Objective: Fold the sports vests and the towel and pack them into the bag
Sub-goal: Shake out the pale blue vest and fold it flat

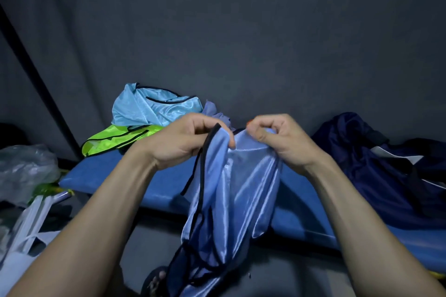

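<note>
A shiny blue sports vest [231, 190] with black trim hangs from both my hands over the front edge of the blue bench [135, 176]. My left hand [185, 140] pinches its black-edged top at the left. My right hand [277, 140] grips the bunched top at the right. Behind them lie a light blue vest [154, 108] on a neon green vest [115, 140], and a crumpled lilac cloth [214, 111]. A dark navy bag [376, 169] slumps on the bench at the right.
A grey wall stands close behind the bench. A clear plastic bag [24, 169] and a white tote [26, 236] sit at the lower left. My sandalled foot [156, 279] shows on the grey floor below the hanging vest.
</note>
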Tool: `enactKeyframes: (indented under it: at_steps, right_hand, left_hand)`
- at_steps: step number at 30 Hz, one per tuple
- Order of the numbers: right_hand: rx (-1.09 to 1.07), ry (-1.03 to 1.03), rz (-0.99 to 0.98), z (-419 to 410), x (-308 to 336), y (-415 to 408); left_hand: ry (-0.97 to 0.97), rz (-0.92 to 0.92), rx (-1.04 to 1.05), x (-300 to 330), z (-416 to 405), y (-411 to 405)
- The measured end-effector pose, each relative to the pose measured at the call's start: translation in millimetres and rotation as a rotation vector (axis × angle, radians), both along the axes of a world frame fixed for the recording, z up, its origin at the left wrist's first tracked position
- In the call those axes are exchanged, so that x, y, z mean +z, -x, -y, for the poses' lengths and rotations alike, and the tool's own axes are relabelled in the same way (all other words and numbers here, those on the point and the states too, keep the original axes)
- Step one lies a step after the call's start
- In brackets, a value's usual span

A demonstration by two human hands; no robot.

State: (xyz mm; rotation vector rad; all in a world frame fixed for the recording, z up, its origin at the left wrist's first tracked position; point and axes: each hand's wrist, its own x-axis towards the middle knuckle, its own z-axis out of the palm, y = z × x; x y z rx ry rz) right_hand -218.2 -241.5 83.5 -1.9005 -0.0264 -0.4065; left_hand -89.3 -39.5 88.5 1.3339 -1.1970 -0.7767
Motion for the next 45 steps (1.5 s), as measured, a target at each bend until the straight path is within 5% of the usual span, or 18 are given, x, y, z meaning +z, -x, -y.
enactKeyframes:
  at_steps: [6,8,11,14,19,27,34,40,45]
  right_hand:
    - [-0.059,-0.58,0.224,10.7,12.8,2.8]
    - [-0.237,-0.507,0.161,20.8,4.5,-1.7]
    - [-0.473,0.031,0.004,26.3,-17.4,-10.2]
    - [-0.552,0.306,0.053,2.9,-17.0,-13.4]
    - [-0.052,-0.008,0.083,-32.6,12.8,2.7]
    - [0.058,-0.251,-0.03,-21.2,-5.8,2.8]
    - [0.013,-0.565,0.034,-13.0,-4.5,1.2]
    - [0.043,-0.41,-0.046,-19.3,-6.7,-2.0]
    - [-0.022,-0.257,-0.084,-23.5,-11.4,-4.5]
  left_hand:
    - [-0.104,0.124,-0.065,-4.6,-8.8,-7.0]
    - [-0.046,0.057,-0.02,-4.1,-11.7,-12.7]
    - [0.072,-0.058,-0.025,-2.5,-10.3,-11.8]
    - [0.117,-0.043,-0.001,-2.7,0.7,-2.5]
    - [0.145,-0.013,0.127,-3.0,11.4,0.5]
    - [0.203,-0.1,0.235,-0.5,17.0,7.4]
    - [0.245,0.103,0.177,5.0,1.7,1.4]
    - [0.233,0.52,0.261,3.3,8.1,2.1]
    - [0.232,0.359,0.391,-0.7,18.7,3.1]
